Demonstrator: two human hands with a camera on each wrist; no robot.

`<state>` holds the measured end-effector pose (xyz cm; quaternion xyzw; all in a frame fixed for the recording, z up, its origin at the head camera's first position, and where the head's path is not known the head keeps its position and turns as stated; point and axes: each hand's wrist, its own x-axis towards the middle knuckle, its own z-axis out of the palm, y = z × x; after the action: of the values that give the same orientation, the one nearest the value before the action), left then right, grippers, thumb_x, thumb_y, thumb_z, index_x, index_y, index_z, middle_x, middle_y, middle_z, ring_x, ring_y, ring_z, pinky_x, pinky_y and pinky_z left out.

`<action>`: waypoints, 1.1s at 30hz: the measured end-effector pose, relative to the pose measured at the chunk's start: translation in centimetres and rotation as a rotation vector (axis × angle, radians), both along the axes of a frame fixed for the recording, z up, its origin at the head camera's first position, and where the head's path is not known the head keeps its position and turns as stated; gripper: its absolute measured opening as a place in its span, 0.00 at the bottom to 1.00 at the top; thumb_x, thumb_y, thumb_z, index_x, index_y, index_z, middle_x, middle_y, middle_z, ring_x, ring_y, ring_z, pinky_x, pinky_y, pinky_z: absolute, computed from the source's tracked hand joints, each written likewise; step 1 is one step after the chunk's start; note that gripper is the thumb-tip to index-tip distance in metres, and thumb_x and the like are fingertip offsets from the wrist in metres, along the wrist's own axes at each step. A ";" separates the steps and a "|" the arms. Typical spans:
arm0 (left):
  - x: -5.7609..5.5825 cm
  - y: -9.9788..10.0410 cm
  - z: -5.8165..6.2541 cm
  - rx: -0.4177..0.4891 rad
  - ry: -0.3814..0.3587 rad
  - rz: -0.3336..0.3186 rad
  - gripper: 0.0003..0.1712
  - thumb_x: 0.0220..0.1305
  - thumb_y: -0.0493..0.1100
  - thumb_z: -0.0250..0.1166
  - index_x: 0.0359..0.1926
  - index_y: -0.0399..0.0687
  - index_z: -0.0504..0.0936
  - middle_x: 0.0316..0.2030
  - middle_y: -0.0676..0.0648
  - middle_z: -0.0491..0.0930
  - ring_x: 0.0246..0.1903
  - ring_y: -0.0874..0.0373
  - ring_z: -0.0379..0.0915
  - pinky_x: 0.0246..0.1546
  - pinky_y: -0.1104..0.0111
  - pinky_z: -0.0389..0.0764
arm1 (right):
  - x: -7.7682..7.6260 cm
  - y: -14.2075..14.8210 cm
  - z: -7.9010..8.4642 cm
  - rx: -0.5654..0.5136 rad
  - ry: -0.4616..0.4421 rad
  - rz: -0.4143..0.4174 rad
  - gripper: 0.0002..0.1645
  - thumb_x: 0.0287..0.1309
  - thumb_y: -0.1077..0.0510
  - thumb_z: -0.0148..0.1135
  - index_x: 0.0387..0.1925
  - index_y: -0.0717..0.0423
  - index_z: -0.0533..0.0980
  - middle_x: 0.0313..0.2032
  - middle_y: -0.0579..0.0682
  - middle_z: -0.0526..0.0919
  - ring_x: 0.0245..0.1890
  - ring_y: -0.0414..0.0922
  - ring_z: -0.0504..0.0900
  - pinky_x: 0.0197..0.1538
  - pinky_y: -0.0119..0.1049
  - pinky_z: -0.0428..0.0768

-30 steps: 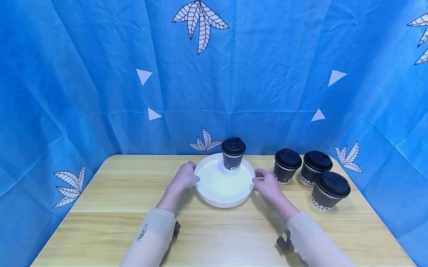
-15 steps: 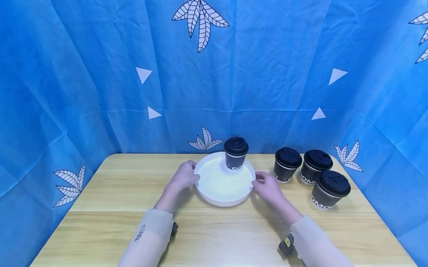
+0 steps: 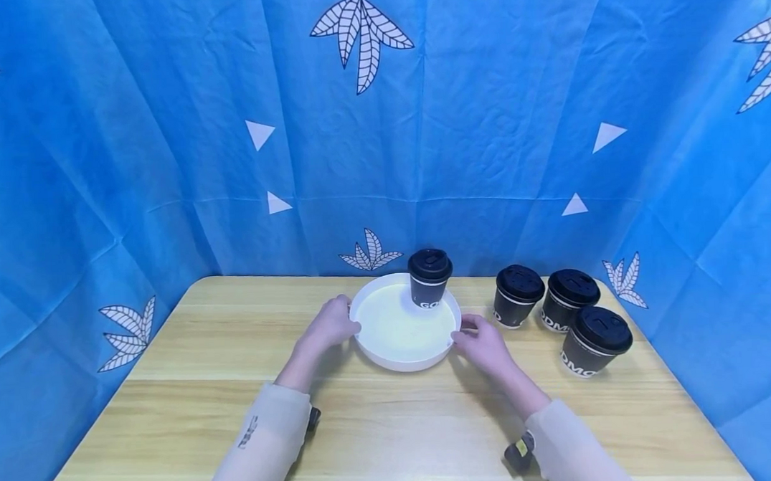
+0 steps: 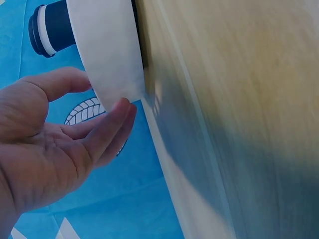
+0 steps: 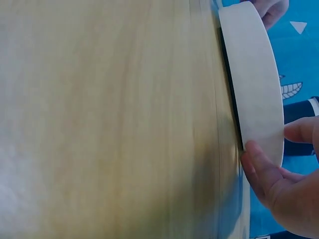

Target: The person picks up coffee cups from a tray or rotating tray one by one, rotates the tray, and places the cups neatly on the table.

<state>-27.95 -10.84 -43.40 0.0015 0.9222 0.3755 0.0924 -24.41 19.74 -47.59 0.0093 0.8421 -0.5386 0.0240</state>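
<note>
A round white tray (image 3: 400,365) with a low wall is gripped from both sides, close over the table. My left hand (image 3: 329,323) pinches its left wall; in the left wrist view the thumb and fingertips meet the tray's wall (image 4: 107,55). My right hand (image 3: 483,342) pinches the right wall, with fingertips at the lower edge of the tray (image 5: 254,74) in the right wrist view. One dark paper coffee cup (image 3: 428,285) with a black lid stands upright at the tray's far right side. Behind the tray, that cup (image 4: 59,27) shows partly in the left wrist view.
Three more lidded coffee cups stand right of the tray: one nearest it (image 3: 516,299), one behind (image 3: 565,301) and one nearer the front (image 3: 593,342). The wooden table (image 3: 394,434) backs onto a blue patterned curtain (image 3: 496,121), which also runs along both sides.
The cup on the tray has shifted a little to the right, while the tray stays in about the same place. Both hands keep their grip; the right has come very slightly nearer.
</note>
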 end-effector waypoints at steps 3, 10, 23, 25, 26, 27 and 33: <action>0.0 0.2 0.1 -0.013 -0.003 -0.002 0.32 0.61 0.31 0.66 0.66 0.28 0.70 0.52 0.35 0.79 0.44 0.47 0.77 0.51 0.55 0.84 | 0.2 0.0 0.1 -0.012 -0.011 0.000 0.34 0.67 0.61 0.62 0.69 0.74 0.66 0.64 0.69 0.76 0.56 0.59 0.84 0.54 0.42 0.86; -0.4 0.2 0.2 -0.029 0.005 -0.005 0.34 0.61 0.30 0.65 0.68 0.28 0.68 0.55 0.34 0.79 0.43 0.47 0.77 0.50 0.57 0.84 | -0.1 0.0 0.2 -0.046 -0.025 -0.011 0.33 0.68 0.61 0.61 0.70 0.72 0.65 0.65 0.69 0.74 0.53 0.57 0.85 0.53 0.42 0.87; -1.3 0.7 -0.4 0.009 -0.004 0.025 0.34 0.62 0.28 0.65 0.69 0.31 0.68 0.57 0.33 0.77 0.36 0.47 0.78 0.33 0.64 0.84 | -2.1 -0.1 0.5 0.052 0.034 -0.014 0.32 0.68 0.61 0.58 0.69 0.72 0.67 0.65 0.69 0.75 0.58 0.62 0.82 0.55 0.46 0.85; -1.5 0.8 -0.5 0.011 -0.006 0.030 0.34 0.62 0.28 0.65 0.70 0.32 0.68 0.57 0.33 0.77 0.33 0.49 0.77 0.28 0.65 0.83 | -2.4 -0.1 0.4 0.055 0.030 -0.014 0.32 0.68 0.62 0.57 0.70 0.72 0.66 0.66 0.69 0.74 0.59 0.62 0.81 0.57 0.47 0.84; -1.6 0.8 -0.5 0.011 -0.007 0.031 0.34 0.62 0.28 0.65 0.70 0.32 0.68 0.57 0.33 0.77 0.32 0.49 0.78 0.26 0.65 0.82 | -2.5 -0.1 0.3 0.059 0.026 -0.018 0.33 0.68 0.62 0.57 0.70 0.72 0.65 0.66 0.69 0.74 0.60 0.62 0.81 0.59 0.48 0.83; -1.7 0.8 -0.6 0.010 -0.007 0.030 0.35 0.62 0.28 0.65 0.70 0.32 0.67 0.57 0.33 0.77 0.32 0.49 0.78 0.25 0.65 0.83 | -2.6 0.0 0.3 0.062 0.023 -0.021 0.33 0.67 0.62 0.56 0.70 0.72 0.65 0.66 0.69 0.74 0.61 0.63 0.80 0.60 0.49 0.82; -2.1 0.9 -0.7 -0.018 0.016 0.039 0.36 0.62 0.28 0.66 0.71 0.33 0.68 0.61 0.33 0.76 0.51 0.44 0.78 0.52 0.56 0.85 | -2.8 0.0 0.2 0.072 0.037 -0.014 0.34 0.62 0.65 0.55 0.69 0.73 0.67 0.65 0.71 0.75 0.62 0.64 0.79 0.64 0.53 0.79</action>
<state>-30.09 -9.93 -44.07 -0.0145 0.9262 0.3687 0.0778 -27.18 19.69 -47.42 0.0063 0.8611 -0.5083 0.0043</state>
